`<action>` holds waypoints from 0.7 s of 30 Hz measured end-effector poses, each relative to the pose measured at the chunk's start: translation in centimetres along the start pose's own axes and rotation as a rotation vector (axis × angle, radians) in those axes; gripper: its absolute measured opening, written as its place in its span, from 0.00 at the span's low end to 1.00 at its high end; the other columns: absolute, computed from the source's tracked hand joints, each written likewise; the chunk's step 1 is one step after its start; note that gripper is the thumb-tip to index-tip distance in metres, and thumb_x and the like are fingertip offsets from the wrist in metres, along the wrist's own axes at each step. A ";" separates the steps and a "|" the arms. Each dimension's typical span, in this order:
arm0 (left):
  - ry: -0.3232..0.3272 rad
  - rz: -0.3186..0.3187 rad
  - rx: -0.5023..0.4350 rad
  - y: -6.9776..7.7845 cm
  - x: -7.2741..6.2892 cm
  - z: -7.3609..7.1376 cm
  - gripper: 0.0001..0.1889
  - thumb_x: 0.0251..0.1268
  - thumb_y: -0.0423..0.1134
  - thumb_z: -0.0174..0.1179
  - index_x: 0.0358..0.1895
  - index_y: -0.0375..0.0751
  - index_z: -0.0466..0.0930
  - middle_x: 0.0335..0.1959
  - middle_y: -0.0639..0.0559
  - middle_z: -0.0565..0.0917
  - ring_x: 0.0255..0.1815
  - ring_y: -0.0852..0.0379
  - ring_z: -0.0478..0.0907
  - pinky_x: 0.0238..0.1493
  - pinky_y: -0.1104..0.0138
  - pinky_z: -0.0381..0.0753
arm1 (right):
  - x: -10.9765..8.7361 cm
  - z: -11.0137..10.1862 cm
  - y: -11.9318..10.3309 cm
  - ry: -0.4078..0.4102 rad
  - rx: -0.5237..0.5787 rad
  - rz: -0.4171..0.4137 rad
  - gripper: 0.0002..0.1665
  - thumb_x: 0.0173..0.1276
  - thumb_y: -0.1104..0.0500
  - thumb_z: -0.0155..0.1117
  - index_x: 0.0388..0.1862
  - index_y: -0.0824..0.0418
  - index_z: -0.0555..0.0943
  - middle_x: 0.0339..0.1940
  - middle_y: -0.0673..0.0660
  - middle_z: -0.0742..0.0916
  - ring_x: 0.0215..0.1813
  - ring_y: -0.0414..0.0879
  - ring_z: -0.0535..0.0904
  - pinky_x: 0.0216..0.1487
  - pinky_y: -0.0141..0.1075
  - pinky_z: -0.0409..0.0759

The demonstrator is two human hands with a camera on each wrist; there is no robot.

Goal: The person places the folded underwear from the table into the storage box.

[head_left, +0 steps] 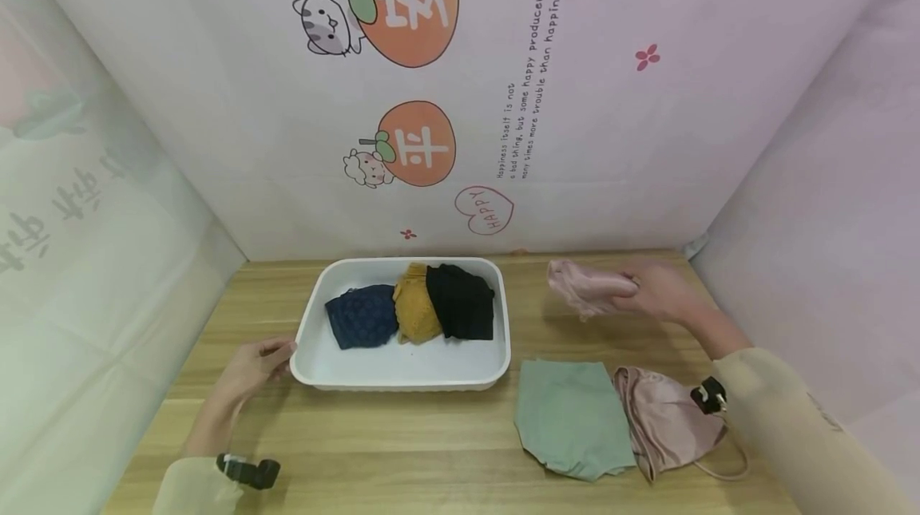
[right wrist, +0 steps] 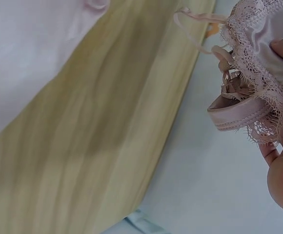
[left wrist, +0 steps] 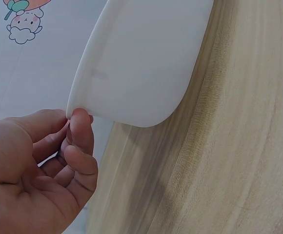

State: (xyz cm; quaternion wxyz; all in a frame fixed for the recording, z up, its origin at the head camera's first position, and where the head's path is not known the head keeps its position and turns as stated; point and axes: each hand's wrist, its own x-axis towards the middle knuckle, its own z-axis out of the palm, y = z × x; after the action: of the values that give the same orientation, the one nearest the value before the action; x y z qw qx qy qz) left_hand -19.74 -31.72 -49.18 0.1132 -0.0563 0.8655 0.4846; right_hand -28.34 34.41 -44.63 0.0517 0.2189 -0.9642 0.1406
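1. The right hand [head_left: 660, 290] grips a pink garment [head_left: 589, 287], held above the worktop [head_left: 402, 451] to the right of the white tray [head_left: 381, 367]
2. The left hand [head_left: 251, 367] pinches the tray's rim [head_left: 309, 315] at its left end
3. The garment looks light, limp and slippery, so its folded satin body should take a grip better than the loose lace edging [right wrist: 251, 73], which could snag
4. The tray seems stiff, its rim easy to pinch

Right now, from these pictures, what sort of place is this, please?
Probably a small cloth-lined booth: pale sheets stand on three sides of a wooden table, where a white tray holds clothes.
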 end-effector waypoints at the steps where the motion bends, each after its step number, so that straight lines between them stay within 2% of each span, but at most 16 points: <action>1: 0.000 0.001 0.000 0.0 0.0 0.0 0.25 0.78 0.45 0.53 0.64 0.26 0.73 0.34 0.52 0.82 0.35 0.59 0.78 0.36 0.68 0.83 | 0.2 0.0 -0.1 0.004 0.000 -0.007 0.13 0.60 0.49 0.72 0.24 0.47 0.75 0.23 0.45 0.78 0.25 0.40 0.70 0.30 0.35 0.69; 7: 0.010 0.017 0.007 -0.2 0.2 0.0 0.24 0.77 0.44 0.54 0.63 0.25 0.75 0.32 0.52 0.82 0.32 0.60 0.77 0.35 0.68 0.83 | 1.4 -0.2 -0.9 0.045 -0.028 -0.066 0.17 0.57 0.50 0.74 0.21 0.48 0.73 0.22 0.45 0.76 0.25 0.40 0.68 0.30 0.35 0.66; 11: 0.015 0.018 0.002 -0.5 0.3 0.1 0.24 0.77 0.44 0.54 0.62 0.24 0.75 0.30 0.53 0.81 0.31 0.62 0.77 0.34 0.68 0.83 | 2.0 -0.3 -1.5 0.045 -0.004 -0.063 0.17 0.56 0.51 0.75 0.22 0.50 0.74 0.21 0.46 0.76 0.25 0.41 0.67 0.29 0.35 0.66; 14: 0.019 0.011 -0.003 -0.5 0.3 0.1 0.24 0.77 0.43 0.54 0.62 0.24 0.75 0.31 0.54 0.82 0.31 0.62 0.77 0.35 0.67 0.83 | 2.4 -0.5 -2.1 0.028 0.012 -0.044 0.14 0.56 0.51 0.75 0.25 0.51 0.76 0.22 0.46 0.77 0.26 0.41 0.68 0.29 0.35 0.66; 19: 0.017 0.009 -0.004 -0.3 0.2 0.1 0.24 0.77 0.44 0.54 0.63 0.24 0.74 0.32 0.52 0.83 0.33 0.61 0.78 0.35 0.67 0.83 | 3.3 -1.0 -3.3 0.029 0.020 -0.070 0.10 0.57 0.51 0.75 0.30 0.52 0.82 0.26 0.47 0.82 0.29 0.41 0.73 0.33 0.37 0.71; 21: 0.016 0.011 -0.005 -0.2 0.2 0.1 0.25 0.77 0.44 0.54 0.63 0.24 0.74 0.32 0.52 0.83 0.33 0.60 0.78 0.35 0.67 0.83 | 3.6 -1.1 -3.8 0.036 0.012 -0.090 0.10 0.57 0.50 0.75 0.30 0.52 0.83 0.26 0.47 0.82 0.30 0.41 0.73 0.33 0.37 0.71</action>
State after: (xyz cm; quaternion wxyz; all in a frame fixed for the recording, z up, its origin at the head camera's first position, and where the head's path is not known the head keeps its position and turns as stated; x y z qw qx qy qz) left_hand -19.89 -31.77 -49.43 0.1034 -0.0556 0.8655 0.4869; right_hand -29.92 29.97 -42.10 0.0738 0.2598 -0.9514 0.1478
